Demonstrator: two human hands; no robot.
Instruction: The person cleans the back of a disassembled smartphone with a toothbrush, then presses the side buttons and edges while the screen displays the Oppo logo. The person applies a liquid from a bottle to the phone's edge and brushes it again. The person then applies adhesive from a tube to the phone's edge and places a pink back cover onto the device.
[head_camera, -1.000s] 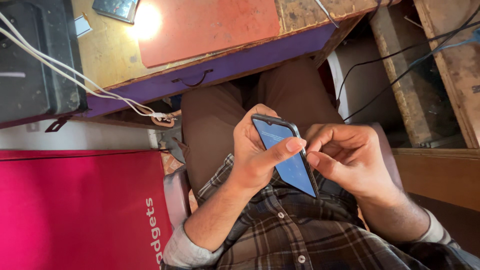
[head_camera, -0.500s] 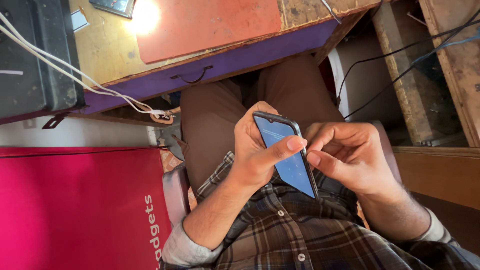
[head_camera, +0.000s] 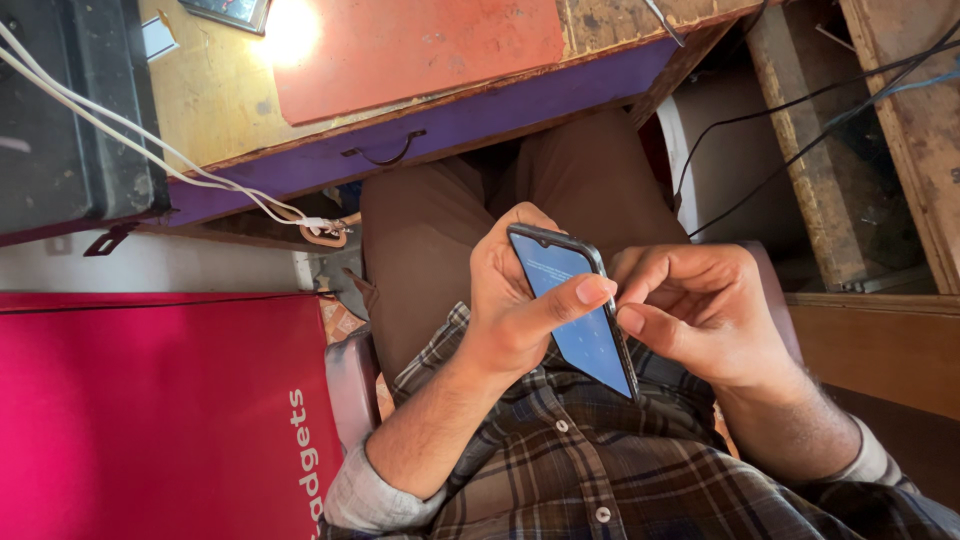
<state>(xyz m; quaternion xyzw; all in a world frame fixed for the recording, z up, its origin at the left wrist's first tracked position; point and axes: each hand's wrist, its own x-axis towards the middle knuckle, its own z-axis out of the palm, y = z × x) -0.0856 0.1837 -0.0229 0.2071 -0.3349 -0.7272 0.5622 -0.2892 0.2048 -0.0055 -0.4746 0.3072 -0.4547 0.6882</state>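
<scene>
A dark smartphone (head_camera: 572, 318) with a lit blue screen is held over my lap. My left hand (head_camera: 505, 300) wraps around it from the left, with the thumb lying across the screen. My right hand (head_camera: 705, 310) is curled against the phone's right edge, its thumb and forefinger pinching that side. Below the hands are my brown trousers (head_camera: 430, 220) and plaid shirt (head_camera: 590, 470).
A wooden desk (head_camera: 220, 90) with a purple drawer front (head_camera: 480, 115) and an orange mat (head_camera: 420, 45) lies ahead. A black box (head_camera: 60, 120) with white cables (head_camera: 190, 170) sits at the left. A pink board (head_camera: 150, 410) fills the lower left. Wooden planks (head_camera: 900, 120) and black wires (head_camera: 790, 125) are at the right.
The view has drifted slightly. Both hands and the smartphone keep the same pose.
</scene>
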